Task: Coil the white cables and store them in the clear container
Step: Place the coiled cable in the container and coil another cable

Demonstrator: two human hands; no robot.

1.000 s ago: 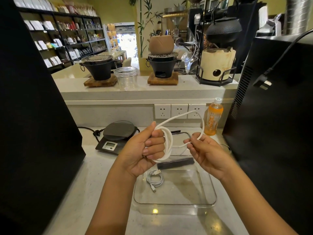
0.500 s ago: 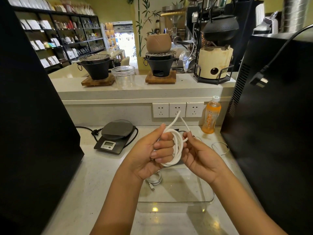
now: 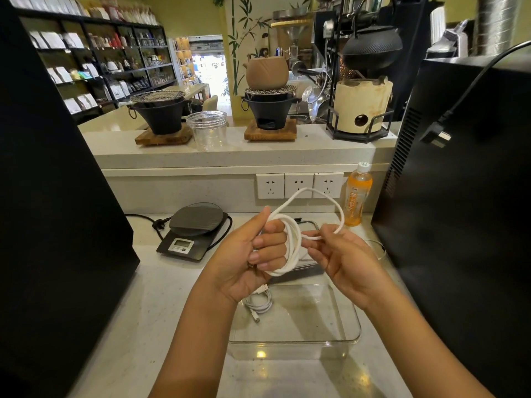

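Observation:
My left hand (image 3: 253,255) grips a white cable (image 3: 294,248), wound in several loops around its fingers. From the coil a free loop arcs up and over to my right hand (image 3: 342,261), which pinches the cable's loose end between thumb and fingers. Both hands hover above the far end of the clear container (image 3: 349,338), which rests on the pale counter. A second white cable (image 3: 258,303), coiled small with its plugs showing, lies inside the container at its near-left corner, partly hidden by my left wrist.
A black digital scale (image 3: 195,231) sits left of the hands. An orange drink bottle (image 3: 357,195) stands by the wall sockets (image 3: 298,185). Large black appliances flank both sides, the right one (image 3: 459,196) with a dangling plug. A dark flat object (image 3: 304,271) lies behind the container.
My right hand moved away to the right from the coil and drew out a new wide loop of cable that arcs above both hands.

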